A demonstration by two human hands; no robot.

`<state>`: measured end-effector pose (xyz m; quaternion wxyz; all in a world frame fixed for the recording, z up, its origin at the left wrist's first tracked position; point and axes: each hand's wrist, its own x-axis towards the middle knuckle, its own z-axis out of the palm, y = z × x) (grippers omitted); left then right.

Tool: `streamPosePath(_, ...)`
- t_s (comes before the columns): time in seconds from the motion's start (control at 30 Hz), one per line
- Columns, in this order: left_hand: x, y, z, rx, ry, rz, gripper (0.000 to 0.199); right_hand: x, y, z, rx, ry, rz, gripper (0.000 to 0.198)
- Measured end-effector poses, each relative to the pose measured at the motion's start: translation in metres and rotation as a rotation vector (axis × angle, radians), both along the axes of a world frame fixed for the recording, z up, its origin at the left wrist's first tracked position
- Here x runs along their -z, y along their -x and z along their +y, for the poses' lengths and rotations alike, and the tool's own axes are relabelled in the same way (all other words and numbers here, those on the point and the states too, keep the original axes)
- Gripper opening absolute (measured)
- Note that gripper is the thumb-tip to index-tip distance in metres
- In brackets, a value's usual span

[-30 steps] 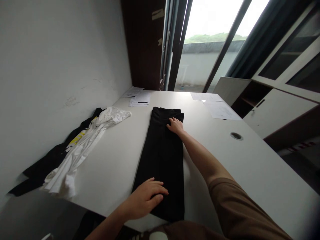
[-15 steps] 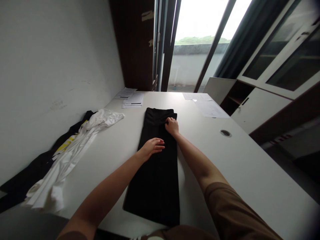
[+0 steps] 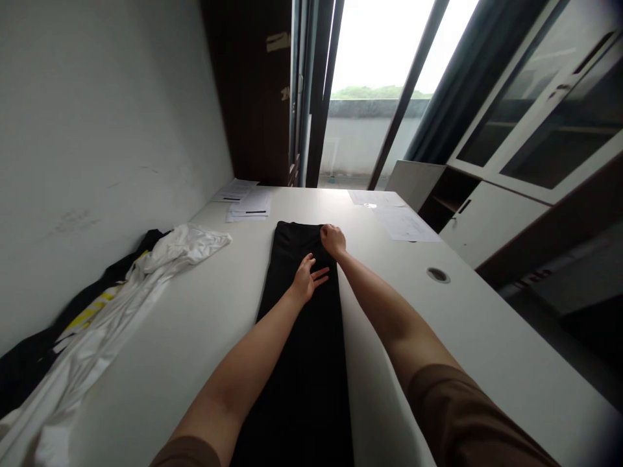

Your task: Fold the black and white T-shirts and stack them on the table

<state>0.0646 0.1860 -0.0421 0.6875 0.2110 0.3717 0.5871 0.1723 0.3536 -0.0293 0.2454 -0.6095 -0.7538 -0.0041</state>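
A long black garment, apparently trousers (image 3: pixel 302 363) folded lengthwise, lies flat on the white table, its waist end away from me. My right hand (image 3: pixel 333 240) is at the far right corner of the waist, fingers curled closed on the fabric there. Over the upper part of the trousers is my left hand (image 3: pixel 306 280), thumb and fingers spread and holding nothing. Whether its lower edge touches the cloth, I cannot tell. The near end of the trousers runs out of view at the bottom.
White and black clothes with yellow print (image 3: pixel 121 292) lie heaped along the wall at left. Paper sheets (image 3: pixel 250 202) rest at the far left of the table (image 3: pixel 389 259), more papers (image 3: pixel 406 222) at the far right. A cable hole (image 3: pixel 438 275) is at right.
My right hand has moved up to the waist corner, where a bit of cloth that stuck out on the right no longer shows. My left hand has moved farther up and spread its fingers.
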Motion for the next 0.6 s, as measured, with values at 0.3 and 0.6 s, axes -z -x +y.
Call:
streamPosePath(0.3, 0.008, 0.002, 0.023, 0.071, 0.031, 0.098, 0.053, -0.007, 0.007, 0.062, 0.028, 0.433, -0.211, 0.035)
streamPosePath(0.6, 0.015, -0.005, 0.011, -0.071, -0.066, 0.127, 0.058, -0.015, 0.021, 0.072, 0.072, 0.315, -0.154, 0.034)
